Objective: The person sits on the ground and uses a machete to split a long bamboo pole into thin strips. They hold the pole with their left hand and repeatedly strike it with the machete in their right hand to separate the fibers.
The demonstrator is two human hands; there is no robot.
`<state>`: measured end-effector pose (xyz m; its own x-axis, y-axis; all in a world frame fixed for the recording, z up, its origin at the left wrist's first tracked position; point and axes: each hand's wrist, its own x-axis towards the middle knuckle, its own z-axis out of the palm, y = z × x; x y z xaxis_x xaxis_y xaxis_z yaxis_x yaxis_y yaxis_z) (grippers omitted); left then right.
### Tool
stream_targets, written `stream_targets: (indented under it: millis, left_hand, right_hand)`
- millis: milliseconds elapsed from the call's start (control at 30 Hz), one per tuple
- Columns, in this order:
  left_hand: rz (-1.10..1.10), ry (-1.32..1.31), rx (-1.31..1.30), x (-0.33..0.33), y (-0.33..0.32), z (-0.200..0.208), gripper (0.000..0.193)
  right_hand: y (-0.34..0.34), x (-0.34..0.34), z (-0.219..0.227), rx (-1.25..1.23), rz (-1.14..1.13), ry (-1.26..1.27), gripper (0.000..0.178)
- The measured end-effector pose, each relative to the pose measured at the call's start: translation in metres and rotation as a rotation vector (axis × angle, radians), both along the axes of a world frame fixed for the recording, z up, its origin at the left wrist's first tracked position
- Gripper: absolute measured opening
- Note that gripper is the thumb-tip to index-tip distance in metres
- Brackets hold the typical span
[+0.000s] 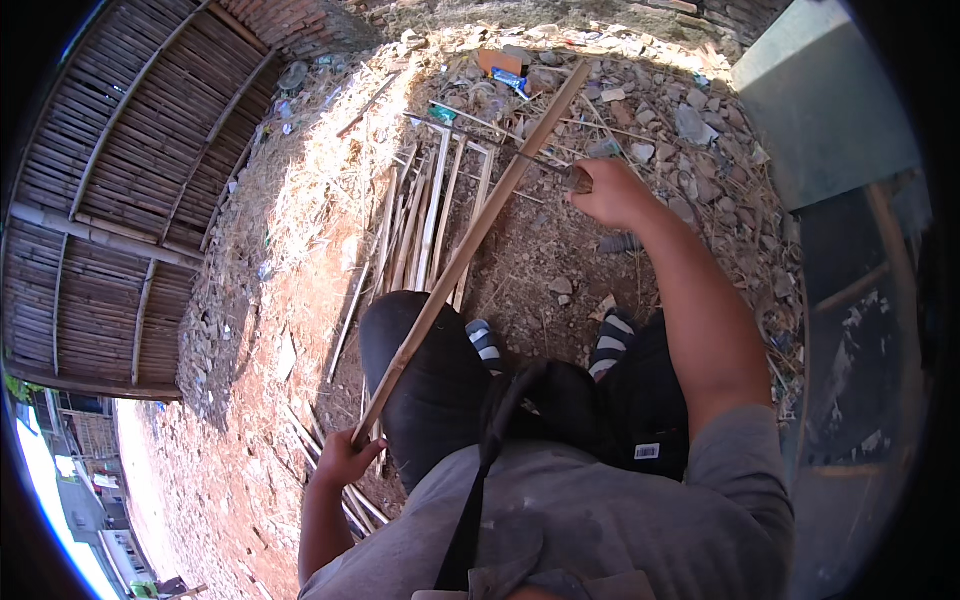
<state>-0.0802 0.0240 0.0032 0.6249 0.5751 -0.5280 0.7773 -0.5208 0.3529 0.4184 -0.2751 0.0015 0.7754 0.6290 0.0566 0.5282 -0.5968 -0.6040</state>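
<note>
Well left of the long brown strip (470, 240), a slatted bamboo wall (110, 160) is seen. The strip's lower end is gripped by the left hand (347, 460), and from there the strip is slanted over the left thigh (450, 390) toward the stony rubble (700, 185). Beneath and left of the strip's middle, thinner strips (434, 200) are laid in a loose pile. Near its upper end, the strip is crossed by a long knife (579, 180); whether they touch cannot be told. Right of the strip, the knife's handle is clenched in the right hand (612, 193).
</note>
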Motion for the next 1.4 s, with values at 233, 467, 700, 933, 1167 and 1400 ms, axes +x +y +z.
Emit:
stream_targets:
  millis: [233,467,700,933,1167,1400]
  left_hand:
    - [-0.101,-0.092,0.1,-0.006,-0.001,-0.005,0.051]
    - [-0.083,-0.041,0.109,0.007,-0.004,0.005,0.053]
    - [-0.025,-0.036,0.064,-0.001,-0.003,-0.009,0.054]
    - [-0.114,0.039,0.176,0.01,-0.001,0.007,0.054]
    - [-0.093,0.007,0.174,0.008,-0.004,0.001,0.056]
    - [-0.118,0.028,0.191,0.009,0.005,0.001,0.055]
  right_hand:
    - [0.025,-0.043,0.028,-0.291,0.393,-0.197,0.031]
    - [0.004,0.013,-0.011,0.004,-0.087,0.116,0.045]
    - [0.028,-0.038,0.011,-0.08,0.333,-0.152,0.024]
    - [0.001,0.01,-0.011,0.067,0.026,-0.003,0.033]
    - [0.012,-0.026,0.019,-0.196,0.238,-0.038,0.029]
    - [-0.004,0.007,0.006,-0.067,0.105,0.07,0.041]
